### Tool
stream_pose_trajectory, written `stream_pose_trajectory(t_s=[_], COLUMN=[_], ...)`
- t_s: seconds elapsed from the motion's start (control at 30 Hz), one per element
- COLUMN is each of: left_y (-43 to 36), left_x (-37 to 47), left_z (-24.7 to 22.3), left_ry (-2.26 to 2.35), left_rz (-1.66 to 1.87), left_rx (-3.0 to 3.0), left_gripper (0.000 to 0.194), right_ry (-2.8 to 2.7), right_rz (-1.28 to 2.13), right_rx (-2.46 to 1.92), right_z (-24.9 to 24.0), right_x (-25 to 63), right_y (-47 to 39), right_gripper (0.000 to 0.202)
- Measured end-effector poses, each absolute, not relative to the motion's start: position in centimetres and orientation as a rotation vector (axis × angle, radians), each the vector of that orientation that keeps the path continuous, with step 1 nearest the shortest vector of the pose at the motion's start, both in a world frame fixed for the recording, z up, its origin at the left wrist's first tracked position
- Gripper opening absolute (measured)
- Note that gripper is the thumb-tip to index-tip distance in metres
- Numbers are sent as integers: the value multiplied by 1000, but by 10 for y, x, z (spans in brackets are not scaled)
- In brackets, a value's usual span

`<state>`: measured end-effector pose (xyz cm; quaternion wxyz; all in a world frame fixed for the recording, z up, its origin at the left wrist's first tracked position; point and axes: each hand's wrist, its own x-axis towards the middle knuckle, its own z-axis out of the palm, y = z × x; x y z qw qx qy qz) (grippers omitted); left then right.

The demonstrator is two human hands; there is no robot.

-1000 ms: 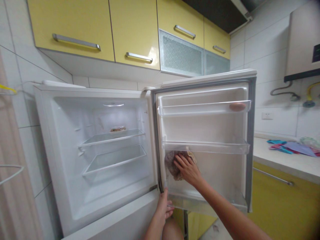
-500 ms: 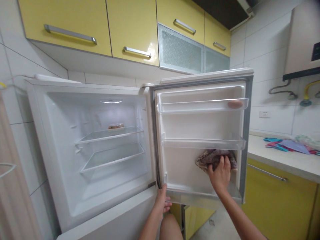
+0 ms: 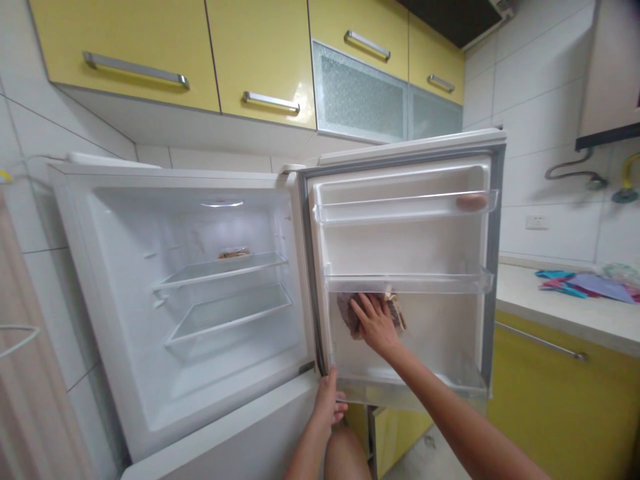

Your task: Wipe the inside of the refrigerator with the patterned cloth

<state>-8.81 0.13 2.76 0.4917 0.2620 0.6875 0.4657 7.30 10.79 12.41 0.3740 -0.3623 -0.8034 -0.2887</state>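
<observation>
A white refrigerator (image 3: 190, 172) stands with its door (image 3: 410, 250) swung wide to the right. My right hand (image 3: 376, 325) presses a brown patterned cloth (image 3: 350, 313) flat against the door's inner panel, below the middle clear shelf, on the hinge side. The fingers lie spread over the cloth, and part of it bunches out to the right of the hand. My left hand (image 3: 330, 400) grips the door's lower corner near the hinge, thumb on the inner face and fingers underneath.
Clear door shelves (image 3: 405, 283) jut out above the cloth; the top one holds a reddish-brown oval thing (image 3: 471, 201). Inside the refrigerator are glass shelves (image 3: 235, 313) and a small packet (image 3: 234, 253). Colourful cloths (image 3: 590, 283) lie on the right counter (image 3: 520, 287). Yellow cabinets (image 3: 263, 53) hang overhead.
My right hand has slid the cloth leftward across the door's inner panel, from the outer side toward the hinge. My left hand keeps its place on the lower corner.
</observation>
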Motion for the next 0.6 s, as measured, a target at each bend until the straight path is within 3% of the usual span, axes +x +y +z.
stream_pose_trajectory(t_s=[0.23, 0.6], left_y=[3, -10], left_x=[-91, -93], left_z=[31, 34], left_ry=[1691, 1653], left_rz=[1100, 1136], left_rx=[635, 687], left_gripper=[65, 70], right_ry=[-2282, -1631], right_rz=[-895, -794], right_rx=[-694, -1163], right_z=[144, 92], right_x=[70, 158], right_y=[114, 104], right_gripper=[61, 52])
